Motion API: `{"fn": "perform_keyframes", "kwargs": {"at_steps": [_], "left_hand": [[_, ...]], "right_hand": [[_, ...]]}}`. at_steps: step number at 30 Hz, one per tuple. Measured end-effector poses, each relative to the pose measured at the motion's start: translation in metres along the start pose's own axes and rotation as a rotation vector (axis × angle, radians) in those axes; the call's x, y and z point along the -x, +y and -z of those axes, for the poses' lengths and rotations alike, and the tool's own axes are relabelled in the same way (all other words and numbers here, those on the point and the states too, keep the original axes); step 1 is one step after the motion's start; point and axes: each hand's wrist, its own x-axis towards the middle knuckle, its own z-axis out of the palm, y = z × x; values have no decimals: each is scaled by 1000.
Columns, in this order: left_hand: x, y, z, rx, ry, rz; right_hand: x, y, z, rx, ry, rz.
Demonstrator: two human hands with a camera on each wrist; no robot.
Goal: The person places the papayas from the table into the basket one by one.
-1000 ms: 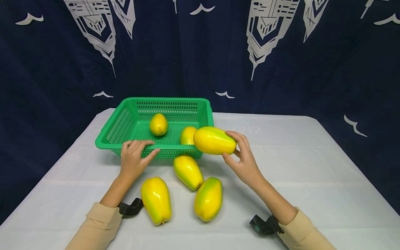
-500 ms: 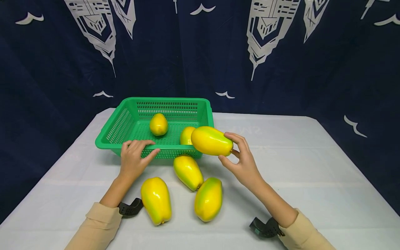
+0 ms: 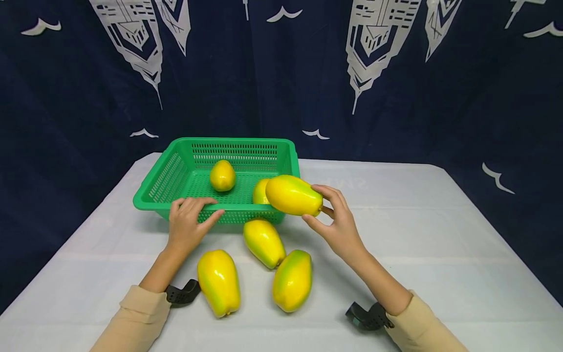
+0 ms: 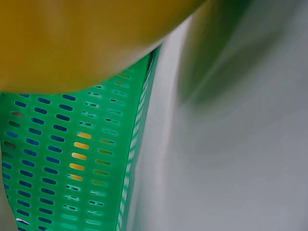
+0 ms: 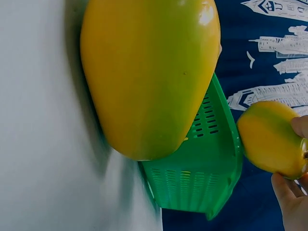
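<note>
A green plastic basket [image 3: 233, 207] stands at the back left of the table, its near rim held by my left hand [image 3: 186, 225]. Over its right front corner, my right hand [image 3: 336, 220] pinches a yellow-green papaya [image 3: 293, 195] by its stem end, thumb below and fingers above. The same held papaya [image 5: 269, 137] shows at the right of the right wrist view. Inside the basket lie two yellow fruits; one [image 3: 222, 176] is plainly seen, and the other [image 3: 260, 191] is partly hidden behind the held papaya.
Several papayas lie on the white table [image 3: 396, 244] before the basket: one close to its front wall [image 3: 264, 243], one nearer and to the right [image 3: 292, 281], one by the left forearm [image 3: 218, 283]. A dark blue printed cloth [image 3: 264, 73] hangs behind.
My right hand has moved a little to the left with the papaya, further over the basket's right front corner. The left hand keeps its place on the rim.
</note>
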Motion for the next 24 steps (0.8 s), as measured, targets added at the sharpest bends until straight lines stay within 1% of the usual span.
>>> {"fn": "perform_keyframes", "kwargs": {"at_steps": [12, 19, 24], "left_hand": [[1, 0, -1, -2, 8, -4], [1, 0, -1, 0, -11, 6], [1, -1, -1, 0, -6, -7]], "right_hand": [[-15, 3, -10, -13, -6, -46], [-23, 7, -16, -20, -10, -85], [-26, 10, -19, -23, -6, -103]]}}
